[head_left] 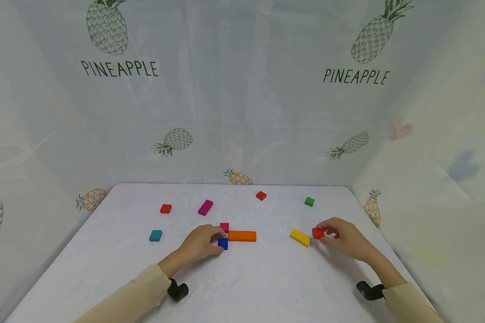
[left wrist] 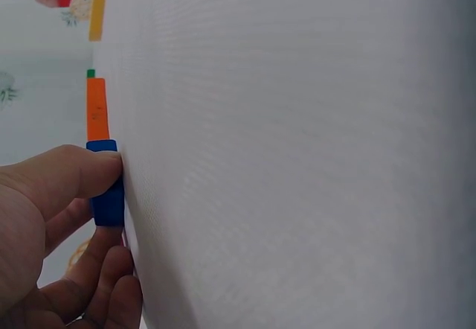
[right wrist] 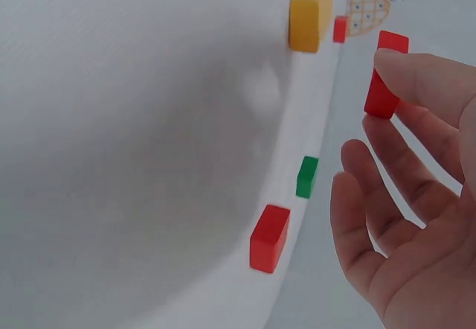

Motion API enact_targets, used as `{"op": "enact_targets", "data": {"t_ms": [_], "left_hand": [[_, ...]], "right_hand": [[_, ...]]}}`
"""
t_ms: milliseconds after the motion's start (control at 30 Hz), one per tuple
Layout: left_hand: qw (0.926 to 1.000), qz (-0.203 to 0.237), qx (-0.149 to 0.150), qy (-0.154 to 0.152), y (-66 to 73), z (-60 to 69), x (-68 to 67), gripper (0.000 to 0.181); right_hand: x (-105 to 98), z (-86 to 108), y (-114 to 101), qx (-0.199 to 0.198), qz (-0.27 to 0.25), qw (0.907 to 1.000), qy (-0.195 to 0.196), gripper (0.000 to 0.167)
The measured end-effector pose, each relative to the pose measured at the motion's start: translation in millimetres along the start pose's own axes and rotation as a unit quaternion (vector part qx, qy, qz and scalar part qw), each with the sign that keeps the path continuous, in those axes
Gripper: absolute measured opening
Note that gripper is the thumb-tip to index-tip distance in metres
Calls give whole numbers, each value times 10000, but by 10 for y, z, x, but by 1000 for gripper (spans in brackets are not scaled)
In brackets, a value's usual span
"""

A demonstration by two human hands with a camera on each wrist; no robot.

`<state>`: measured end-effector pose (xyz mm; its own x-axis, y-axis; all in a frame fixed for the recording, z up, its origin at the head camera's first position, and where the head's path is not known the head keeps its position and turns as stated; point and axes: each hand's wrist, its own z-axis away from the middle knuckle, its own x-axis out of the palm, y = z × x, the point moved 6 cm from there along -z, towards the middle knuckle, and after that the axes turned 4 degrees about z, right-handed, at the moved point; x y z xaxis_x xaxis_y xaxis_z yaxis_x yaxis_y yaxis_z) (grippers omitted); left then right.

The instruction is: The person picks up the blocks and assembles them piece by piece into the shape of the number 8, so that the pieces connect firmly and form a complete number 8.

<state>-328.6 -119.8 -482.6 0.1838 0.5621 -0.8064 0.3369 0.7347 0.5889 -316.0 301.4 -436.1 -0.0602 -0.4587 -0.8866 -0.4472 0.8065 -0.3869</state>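
Observation:
My left hand (head_left: pixel 202 242) pinches a blue block (left wrist: pixel 108 206) between thumb and fingers, low at the table surface. The blue block lies at the left end of a long orange block (head_left: pixel 242 236). A pinkish-red block (head_left: pixel 224 226) sits just behind the blue one, partly hidden by the fingers. My right hand (head_left: pixel 343 237) pinches a red block (right wrist: pixel 384 83), held up off the table near a yellow block (head_left: pixel 300 237). On the table by the right hand is a second red block (right wrist: pixel 269 240), mostly hidden behind the fingers in the head view.
Farther back on the white table (head_left: pixel 266 287) are a red block (head_left: pixel 166 209), a magenta block (head_left: pixel 205 207), another red block (head_left: pixel 261 195) and a green block (head_left: pixel 309 202). A teal block (head_left: pixel 155 235) lies at the left. A pineapple-print curtain (head_left: pixel 242 89) hangs behind.

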Motion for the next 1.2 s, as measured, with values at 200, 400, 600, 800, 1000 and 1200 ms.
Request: {"op": "enact_targets", "data": {"t_ms": [200, 400, 600, 800, 1000, 1200], "left_hand": [[10000, -11, 13, -26, -2, -4, -1, 29], [10000, -31, -1, -16, -1, -3, -9, 29], [10000, -17, -9, -28, 14, 9, -14, 28], [10000, -3, 44, -35, 21, 7, -5, 28], [10000, 2, 81, -24, 7, 5, -2, 28], [10000, -26, 84, -17, -12, 6, 6, 29]], "right_hand": [[43, -148, -134, -27, -163, 9998, 77, 27], [101, -305, -241, -40, -207, 9997, 108, 28], [170, -444, -336, -96, -355, 9993, 58, 27], [237, -557, -411, -24, -482, 9988, -39, 28], [319, -673, -493, 58, -673, 9976, -161, 26], [419, -774, -561, 145, -768, 9966, -242, 27]]}}
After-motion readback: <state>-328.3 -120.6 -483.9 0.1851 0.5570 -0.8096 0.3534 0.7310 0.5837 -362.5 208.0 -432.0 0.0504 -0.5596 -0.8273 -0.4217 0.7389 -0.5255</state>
